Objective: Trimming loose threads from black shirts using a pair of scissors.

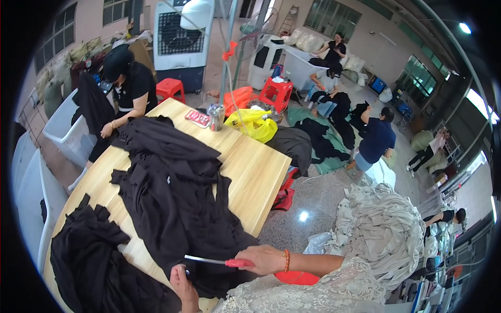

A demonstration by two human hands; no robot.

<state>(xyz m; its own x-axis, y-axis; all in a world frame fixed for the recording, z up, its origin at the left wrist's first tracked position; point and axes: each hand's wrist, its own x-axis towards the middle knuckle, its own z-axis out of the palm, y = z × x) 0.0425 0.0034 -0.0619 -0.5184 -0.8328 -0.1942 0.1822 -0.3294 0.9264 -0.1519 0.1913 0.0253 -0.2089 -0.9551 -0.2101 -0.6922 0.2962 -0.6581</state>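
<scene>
My right hand [263,259] is closed round the red handle of a tool [237,263] with a long, thin silvery blade; its exact kind is unclear. The blade points left, above a black garment [172,208] spread lengthwise over the wooden table. Just below the blade tip, my left hand [183,287] pinches the near part of that garment, thumb and fingers together. A small pale spot shows beside these fingertips. To the left, a second heap of black clothing [99,255] lies crumpled on the table.
On the wooden table [255,172] stand a metal cup [215,117] and a red-and-white packet [198,118]. A yellow bag [252,124] lies at its far edge. A co-worker [130,86] handles dark cloth beside a white bin [68,128]. Pale fabric [376,229] is piled to my right.
</scene>
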